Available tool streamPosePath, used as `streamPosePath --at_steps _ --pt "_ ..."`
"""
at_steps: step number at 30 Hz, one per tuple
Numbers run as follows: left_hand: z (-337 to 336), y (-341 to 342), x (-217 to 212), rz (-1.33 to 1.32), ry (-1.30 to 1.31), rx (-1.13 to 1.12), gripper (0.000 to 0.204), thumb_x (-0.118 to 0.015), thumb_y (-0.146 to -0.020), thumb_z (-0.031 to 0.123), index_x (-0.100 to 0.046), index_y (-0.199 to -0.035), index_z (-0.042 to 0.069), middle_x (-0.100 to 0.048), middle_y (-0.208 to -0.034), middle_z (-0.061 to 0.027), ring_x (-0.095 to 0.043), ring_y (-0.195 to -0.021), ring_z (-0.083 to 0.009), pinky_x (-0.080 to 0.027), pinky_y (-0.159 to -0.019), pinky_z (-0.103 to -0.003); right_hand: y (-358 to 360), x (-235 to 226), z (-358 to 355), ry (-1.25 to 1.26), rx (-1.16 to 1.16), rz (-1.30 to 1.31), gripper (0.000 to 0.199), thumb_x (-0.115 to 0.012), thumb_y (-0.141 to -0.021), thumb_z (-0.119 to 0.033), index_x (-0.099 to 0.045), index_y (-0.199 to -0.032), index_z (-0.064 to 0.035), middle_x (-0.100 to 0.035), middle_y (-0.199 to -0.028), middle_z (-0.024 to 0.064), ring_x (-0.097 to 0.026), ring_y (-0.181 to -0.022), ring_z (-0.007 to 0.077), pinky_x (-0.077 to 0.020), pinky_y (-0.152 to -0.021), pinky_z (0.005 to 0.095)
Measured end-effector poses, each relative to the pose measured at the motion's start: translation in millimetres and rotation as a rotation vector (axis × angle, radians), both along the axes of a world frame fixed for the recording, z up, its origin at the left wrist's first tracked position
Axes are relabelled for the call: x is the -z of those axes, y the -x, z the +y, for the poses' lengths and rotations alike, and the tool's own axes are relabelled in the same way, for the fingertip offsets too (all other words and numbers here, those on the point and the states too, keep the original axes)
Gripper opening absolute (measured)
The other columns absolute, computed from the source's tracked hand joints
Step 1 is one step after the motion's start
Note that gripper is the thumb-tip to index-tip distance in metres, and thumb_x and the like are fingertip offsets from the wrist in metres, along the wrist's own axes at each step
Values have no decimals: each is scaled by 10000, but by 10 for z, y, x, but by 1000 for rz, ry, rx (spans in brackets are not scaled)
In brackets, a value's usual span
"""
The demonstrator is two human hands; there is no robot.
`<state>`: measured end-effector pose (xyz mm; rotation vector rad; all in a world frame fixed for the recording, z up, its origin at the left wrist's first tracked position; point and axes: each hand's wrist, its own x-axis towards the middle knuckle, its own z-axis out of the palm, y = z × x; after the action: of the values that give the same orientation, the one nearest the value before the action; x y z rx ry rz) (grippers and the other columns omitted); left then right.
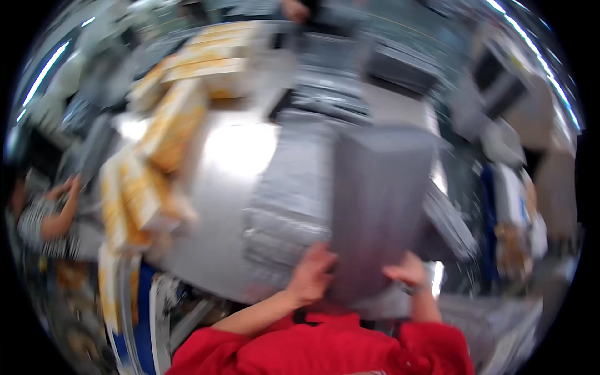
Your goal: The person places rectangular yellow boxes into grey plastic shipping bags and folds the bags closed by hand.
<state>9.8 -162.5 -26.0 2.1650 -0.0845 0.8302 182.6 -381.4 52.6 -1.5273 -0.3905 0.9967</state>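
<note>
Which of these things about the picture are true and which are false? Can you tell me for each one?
1. Both hands hold a grey flat panel. True: the left hand and the right hand grip the lower edge of the grey panel.
2. The person's sleeves are blue. False: the sleeves are red.
3. Yellow and white boxes lie on the left of the table. True: the yellow and white boxes are piled there on the shiny table.
4. The grey panel lies flat on the floor. False: it is held up over the table.
5. Nobody else is in view. False: another person's arm shows at the left edge.
</note>
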Motion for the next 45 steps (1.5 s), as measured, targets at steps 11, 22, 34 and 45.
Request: streamPosePath --at_steps 11,22,34,45 --pt "3055 616 -1004 772 -558 -1045 550 -630 -762 353 -489 -1262 173 -381 -1373 -133 -367 -1235 -366 -309 -982 -533 -987 -74 -1483 986 -144 -1401 804 -487 -671 48 -257 -1433 -64 -339 -1412 181 -258 -1346 368 -209 -1067 532" --pt "2284 1725 -963 760 -478 -886 741 -704 -660 336 -418 -1327 188 -364 -1320 -230 -372 -1182 -397 -327 -933 -525 -98 -596 17 421 251 -1193 575 -513 -799 44 -407 -1356 -51 -423 -1390 111 -404 -1277 261 -317 -1033 388" --pt "1784 693 -937 680 979 174 680 -633 -837 144 -292 -1417 50 -499 -1297 -112 -529 -1109 -177 -444 -911 -305 11 1 1762 -183 361 -627 383 -430 -973 -220 -480 -1272 15 -534 -1246 108 -520 -1142 201 -379 -984 307" --pt "1985 -940 249 380 -600 67 134 -575 -761 86 -582 -873 14 -623 -873 -140 -589 -827 -359 -484 -694 -431 347 1148 1542 290 427 -1059 200 -528 -875 -90 -505 -1053 0 -561 -1051 158 -582 -900 303 -461 -823 364"
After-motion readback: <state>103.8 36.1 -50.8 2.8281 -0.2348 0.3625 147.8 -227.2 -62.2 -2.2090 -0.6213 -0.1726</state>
